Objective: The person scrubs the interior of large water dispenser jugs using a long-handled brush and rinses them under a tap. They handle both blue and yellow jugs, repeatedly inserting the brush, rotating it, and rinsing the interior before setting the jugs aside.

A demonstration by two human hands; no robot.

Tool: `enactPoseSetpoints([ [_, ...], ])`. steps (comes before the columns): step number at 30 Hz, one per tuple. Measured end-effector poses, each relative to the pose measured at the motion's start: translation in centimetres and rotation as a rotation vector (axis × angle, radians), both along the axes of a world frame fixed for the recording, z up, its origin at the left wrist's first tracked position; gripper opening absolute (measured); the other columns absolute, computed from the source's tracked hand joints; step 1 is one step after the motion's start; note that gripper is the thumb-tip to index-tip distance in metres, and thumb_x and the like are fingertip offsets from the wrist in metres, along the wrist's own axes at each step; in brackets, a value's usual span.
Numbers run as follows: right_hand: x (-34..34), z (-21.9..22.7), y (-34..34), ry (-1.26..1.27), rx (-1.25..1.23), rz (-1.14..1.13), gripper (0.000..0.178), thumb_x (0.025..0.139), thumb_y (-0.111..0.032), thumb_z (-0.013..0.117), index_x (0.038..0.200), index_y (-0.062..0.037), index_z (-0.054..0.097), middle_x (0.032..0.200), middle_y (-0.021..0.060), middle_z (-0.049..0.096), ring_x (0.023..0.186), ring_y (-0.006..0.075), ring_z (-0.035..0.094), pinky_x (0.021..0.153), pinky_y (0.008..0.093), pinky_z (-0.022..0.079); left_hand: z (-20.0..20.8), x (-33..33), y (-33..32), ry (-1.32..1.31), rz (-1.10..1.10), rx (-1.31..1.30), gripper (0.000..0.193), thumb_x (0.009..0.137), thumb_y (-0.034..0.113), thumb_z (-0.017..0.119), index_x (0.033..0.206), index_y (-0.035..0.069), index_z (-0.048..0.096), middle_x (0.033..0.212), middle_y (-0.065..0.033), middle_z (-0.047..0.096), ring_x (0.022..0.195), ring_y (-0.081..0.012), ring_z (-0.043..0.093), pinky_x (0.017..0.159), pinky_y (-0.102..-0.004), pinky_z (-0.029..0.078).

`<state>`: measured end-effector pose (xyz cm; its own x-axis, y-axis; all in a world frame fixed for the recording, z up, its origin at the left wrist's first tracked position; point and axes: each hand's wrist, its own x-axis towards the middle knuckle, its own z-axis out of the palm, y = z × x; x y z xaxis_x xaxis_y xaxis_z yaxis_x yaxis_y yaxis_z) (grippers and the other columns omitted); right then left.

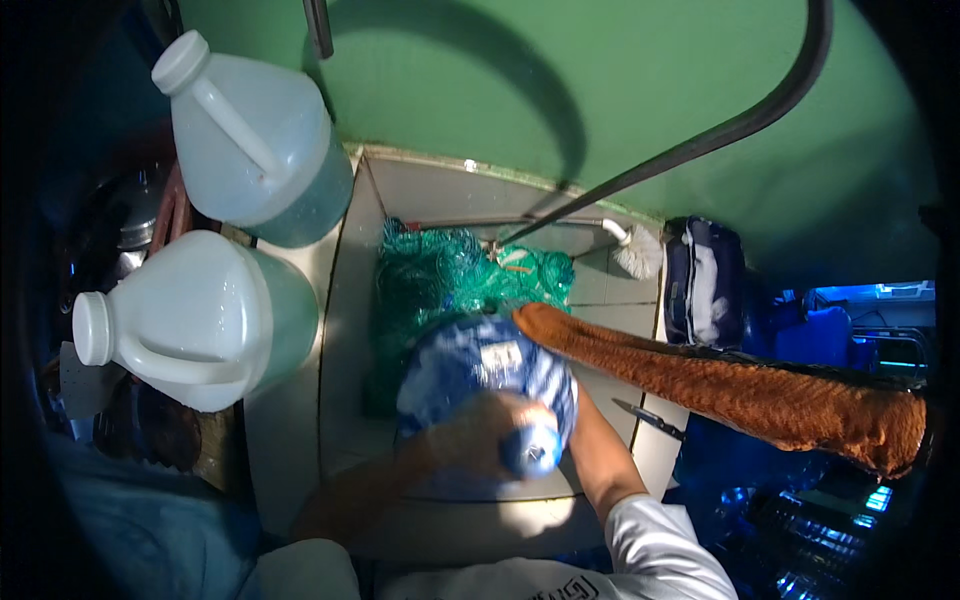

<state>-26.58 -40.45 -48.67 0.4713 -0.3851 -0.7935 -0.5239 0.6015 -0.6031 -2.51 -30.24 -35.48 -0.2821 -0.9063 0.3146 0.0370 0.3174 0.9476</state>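
Big blue jug (435, 365) over the front edge of a tiled basin (350, 300), grip mostly a mystery

Okay, so: fat and round, streaky deep blue with cloudy white patches and a sunlit shine, cap end up. One small pale label (502, 357) on the side facing the back edge, too soft to read. Light blue cap (530, 451) or maybe bare mouth, honestly can't make out which. Left hand (485, 425) all smear, right up at the neck; can't tell if wrapped round it or just laid against it. Right hand fully hidden behind the jug, with only a forearm (605, 450) showing along the right side, so can't tell about that one at all. Base out of sight too. Toward the back edge, a glossy green tangle (430, 275), net or plastic, partly covered by the jug. Knife (650, 420) on the right edge, near a long rust-brown fuzzy thing (720, 385). What exactly? No idea.
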Motion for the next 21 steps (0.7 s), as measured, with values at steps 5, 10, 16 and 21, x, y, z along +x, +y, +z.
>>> enactPoseSetpoints([
  [5,-0.3,2.8,2.3,-0.313,0.197,-0.568,0.057,0.088,-0.036,0.058,0.137,-0.0063,0.055,0.138,0.0137,0.056,0.129,0.0248,0.050,0.113,0.0423,0.035,4.1,-1.7,0.3,-0.027,0.916,-0.105,0.054,0.067,0.026,0.087,0.109,0.004,0.061,0.101,-0.0178,0.066,0.095,-0.0336,0.066,0.085,-0.0441,0.051],
  [10,4.0,0.9,0.6,-0.221,0.171,-0.408,0.053,0.090,-0.033,0.054,0.135,-0.0055,0.055,0.134,0.0130,0.058,0.124,0.0245,0.053,0.109,0.0418,0.039,3.4,2.8,-1.6,-0.084,-0.190,0.025,0.059,0.065,0.032,0.088,0.111,0.006,0.062,0.101,-0.0145,0.067,0.094,-0.0290,0.067,0.084,-0.0399,0.053],
  [16,7.0,-8.8,3.9,-0.315,0.362,-0.620,0.048,0.092,-0.029,0.051,0.133,-0.0045,0.056,0.128,0.0123,0.061,0.118,0.0242,0.056,0.104,0.0412,0.042,4.3,-0.1,-0.5,0.012,0.894,0.011,0.058,0.062,0.031,0.087,0.109,0.006,0.063,0.103,-0.0157,0.068,0.097,-0.0318,0.067,0.086,-0.0413,0.052],
  [21,6.4,-4.8,4.4,-0.364,0.341,-0.599,0.044,0.094,-0.025,0.048,0.132,-0.0037,0.057,0.124,0.0117,0.063,0.113,0.0239,0.059,0.100,0.0408,0.046,3.0,3.7,-1.4,-0.110,0.076,0.123,0.057,0.061,0.030,0.086,0.108,0.005,0.064,0.104,-0.0167,0.068,0.098,-0.0341,0.066,0.088,-0.0424,0.052],
])
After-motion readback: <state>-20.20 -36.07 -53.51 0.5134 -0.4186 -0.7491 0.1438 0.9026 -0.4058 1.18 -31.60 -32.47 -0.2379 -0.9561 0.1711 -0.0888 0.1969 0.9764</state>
